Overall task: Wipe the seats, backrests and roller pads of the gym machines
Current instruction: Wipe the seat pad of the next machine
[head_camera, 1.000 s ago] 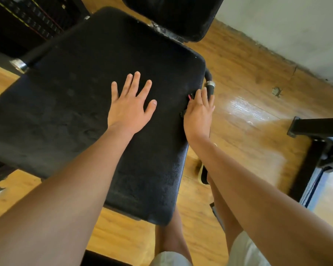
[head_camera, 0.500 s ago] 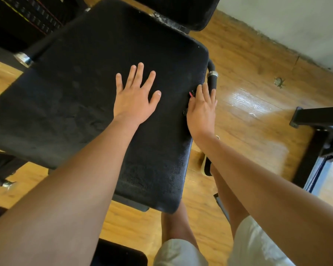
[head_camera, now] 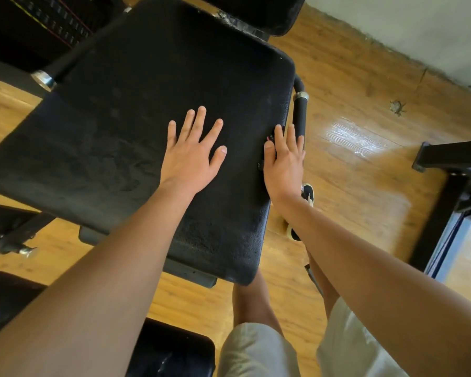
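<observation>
Jutting bar end (head_camera: 42, 78): chrome-capped, just beside the seat's left edge. An arm sweeping wide that way could knock against it.
Seat pad (head_camera: 136, 110): the task's thing, broad and black, filling the middle of the view, with a grey film and streaks on its near half. Any part not passed over would keep that film.
Left hand (head_camera: 191, 156): flat on the pad right of centre, fingers straight and spread, holding nothing. No cloth shows beneath it, so a bare palm dragged across would likely smear the dust rather than lift it.
Backrest (head_camera: 256, 12): only its lower edge shows, beyond the seat's far edge and untouched. It is easy to leave out if attention stays low.
Right hand (head_camera: 283, 164): fingers straight and close together, lying along the pad's right edge, gripping nothing I can make out. A small dark part with a red fleck sits at the thumb, perhaps an adjuster, though it is too small to tell. If it is one, pressing it while leaning on the pad could let the seat shift.
Handle (head_camera: 299, 112): a black grip with a chrome collar, just beside the right fingertips. Fingers could be nipped between it and the pad.
Shoe (head_camera: 307, 194): close under the seat's right edge, exposed should the seat drop.
Floor (head_camera: 365, 159): glossy wood, so a foot could slip if the person leans hard.
</observation>
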Available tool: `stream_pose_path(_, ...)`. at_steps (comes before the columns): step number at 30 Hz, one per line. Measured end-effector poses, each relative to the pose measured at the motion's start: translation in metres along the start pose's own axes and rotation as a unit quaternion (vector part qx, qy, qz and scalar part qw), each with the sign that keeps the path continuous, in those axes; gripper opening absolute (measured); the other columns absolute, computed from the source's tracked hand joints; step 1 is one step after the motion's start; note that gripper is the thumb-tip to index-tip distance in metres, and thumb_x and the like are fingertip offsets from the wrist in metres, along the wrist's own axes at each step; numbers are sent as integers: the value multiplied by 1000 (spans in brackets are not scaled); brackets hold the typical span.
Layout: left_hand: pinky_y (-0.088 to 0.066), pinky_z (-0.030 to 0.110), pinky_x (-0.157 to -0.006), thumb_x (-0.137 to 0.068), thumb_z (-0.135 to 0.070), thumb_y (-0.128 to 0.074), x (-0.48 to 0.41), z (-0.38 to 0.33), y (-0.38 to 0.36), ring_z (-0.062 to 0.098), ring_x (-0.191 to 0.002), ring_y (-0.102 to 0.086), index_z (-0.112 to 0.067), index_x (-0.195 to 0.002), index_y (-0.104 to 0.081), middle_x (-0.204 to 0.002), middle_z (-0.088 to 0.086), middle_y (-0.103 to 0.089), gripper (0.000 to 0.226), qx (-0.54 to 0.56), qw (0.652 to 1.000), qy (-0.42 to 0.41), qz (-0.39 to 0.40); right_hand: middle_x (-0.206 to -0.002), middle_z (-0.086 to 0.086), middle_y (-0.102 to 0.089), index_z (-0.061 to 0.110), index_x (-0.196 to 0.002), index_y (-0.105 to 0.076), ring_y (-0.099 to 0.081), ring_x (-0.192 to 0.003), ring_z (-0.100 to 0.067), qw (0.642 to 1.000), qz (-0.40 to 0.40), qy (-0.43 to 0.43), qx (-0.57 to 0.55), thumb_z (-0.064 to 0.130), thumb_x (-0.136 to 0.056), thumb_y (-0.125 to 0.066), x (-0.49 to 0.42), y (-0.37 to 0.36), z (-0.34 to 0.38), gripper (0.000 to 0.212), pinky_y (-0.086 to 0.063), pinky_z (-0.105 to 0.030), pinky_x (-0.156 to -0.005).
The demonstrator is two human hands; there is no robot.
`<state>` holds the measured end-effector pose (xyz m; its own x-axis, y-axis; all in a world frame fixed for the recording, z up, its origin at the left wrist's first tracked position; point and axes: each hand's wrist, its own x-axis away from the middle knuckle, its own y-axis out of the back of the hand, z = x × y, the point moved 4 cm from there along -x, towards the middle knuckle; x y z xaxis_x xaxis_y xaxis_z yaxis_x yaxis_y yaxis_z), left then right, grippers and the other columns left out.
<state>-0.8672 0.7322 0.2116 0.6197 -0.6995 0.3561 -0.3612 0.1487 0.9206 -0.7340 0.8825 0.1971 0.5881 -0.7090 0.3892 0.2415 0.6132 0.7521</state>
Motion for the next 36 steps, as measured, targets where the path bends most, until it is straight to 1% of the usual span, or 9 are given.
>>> stream_pose_path(5,-6,55,-126,-108,-50,-23,28,-1,-3,29,-159,-4,-28,-163,-21,-172,10,-6,59,-8,1000,-1,-1,-171,-9,-13,15,-160,-31,3,-157,-39,999,20,11,29,30,-113,-27,-1,0,4,49,-6,-54,-128)
stream_pose_path(10,-9,56,-126,-108,-49,-24,35,-3,-6,29,-159,-8,-29,-162,-24,-172,10,-10,58,-15,1000,3,-15,-170,-12,-15,10,-157,-34,-1,-155,-45,999,7,-7,44,24,-113,-30,-15,0,9,47,-9,-59,-126)
stream_pose_path(14,-10,56,-127,-108,-49,-25,35,-4,-6,29,-158,-9,-29,-162,-25,-171,10,-12,58,-14,1000,6,-24,-170,-11,-14,9,-159,-31,1,-156,-43,999,7,6,52,22,-113,-31,11,-1,8,48,-8,-57,-127)
stream_pose_path(19,-10,56,-127,-107,-50,-24,35,-5,-4,29,-158,-9,-29,-162,-25,-171,9,-12,58,-18,1000,12,-22,-172,-6,-3,13,-163,-22,12,-157,-34,996,46,26,66,22,-113,-30,65,-2,2,51,5,-46,-126)
stream_pose_path(21,-10,56,-127,-107,-50,-25,36,-5,-4,29,-158,-10,-29,-161,-27,-171,9,-13,58,-14,999,14,-26,-172,-7,-3,10,-162,-21,13,-156,-35,995,49,40,77,22,-113,-29,57,-2,2,51,6,-45,-126)
stream_pose_path(25,-11,56,-127,-107,-49,-26,35,-4,-5,29,-158,-11,-29,-161,-28,-171,10,-14,57,-11,999,11,-33,-172,-10,-7,6,-161,-21,9,-156,-38,996,40,29,79,23,-113,-27,26,-4,10,51,0,-50,-128)
stream_pose_path(28,-12,56,-127,-107,-50,-25,35,-5,-5,29,-158,-12,-29,-161,-29,-171,10,-15,58,-10,999,9,-33,-172,-9,-5,6,-162,-19,10,-156,-37,995,28,31,89,22,-113,-27,33,-4,8,52,2,-48,-128)
stream_pose_path(34,-13,57,-126,-105,-54,-16,36,-5,-2,30,-158,-14,-29,-160,-29,-170,10,-18,62,-12,999,8,-38,-172,-7,-4,8,-163,-16,13,-156,-33,994,56,37,85,25,-113,-28,115,-8,-9,54,7,-44,-127)
stream_pose_path(36,-13,57,-126,-105,-53,-18,36,-6,-2,30,-157,-14,-29,-160,-30,-170,10,-18,61,-12,999,9,-39,-172,-7,-6,8,-162,-19,14,-156,-35,990,68,54,108,22,-112,-32,145,-12,-12,54,11,-44,-124)
